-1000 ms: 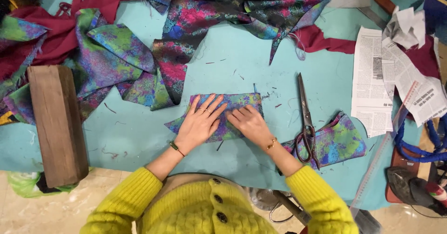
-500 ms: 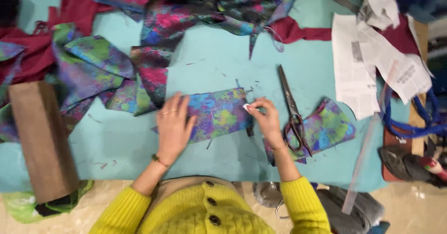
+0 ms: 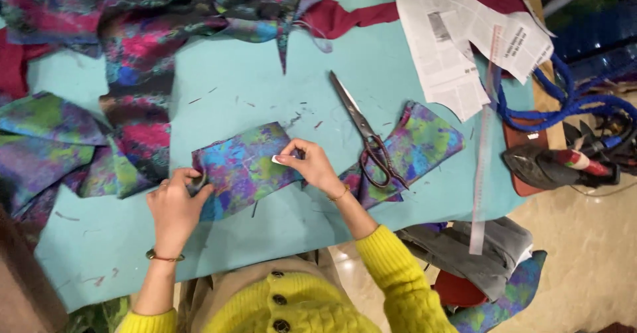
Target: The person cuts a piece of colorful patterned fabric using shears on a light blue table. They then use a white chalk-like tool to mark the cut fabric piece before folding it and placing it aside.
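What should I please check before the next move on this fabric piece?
1. Left hand holds the fabric piece at its left edge: ok.
2. Right hand pinches a small white chalk on the piece: ok.
3. Piece lies flat on the table: ok.
4. Scissors lie clear of both hands: ok.
5. Ruler within reach: ok.
6. Chalk marks visible on the piece: cannot tell.

Both hands low and apart, left hand (image 3: 174, 203) fingers curled under; right hand (image 3: 310, 164) pinching, wrist bent
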